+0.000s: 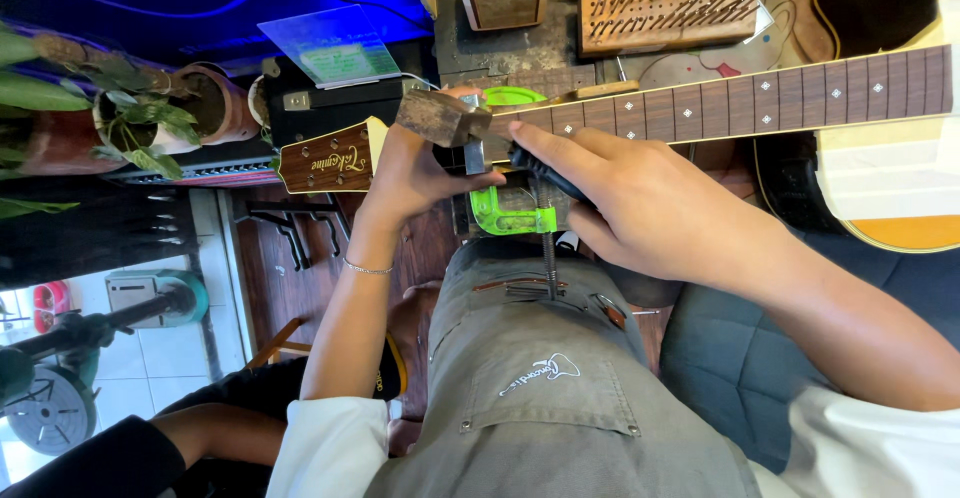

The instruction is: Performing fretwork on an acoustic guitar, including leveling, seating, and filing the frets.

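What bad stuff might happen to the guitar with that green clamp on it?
1. The green clamp grips the guitar neck near the headstock. If the right hand tightens its screw too far, the wood might get dented.
2. The left hand holds a wooden block against the neck. If it slips, the clamp's jaw may press bare wood.
3. The guitar looks balanced across the lap, so it might tip.

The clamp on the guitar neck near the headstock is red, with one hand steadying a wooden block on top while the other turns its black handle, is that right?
Not quite: the clamp is bright green, not red, as the head view shows. Otherwise yes: the left hand steadies the wooden block on the guitar neck, and the right hand grips the black handle.
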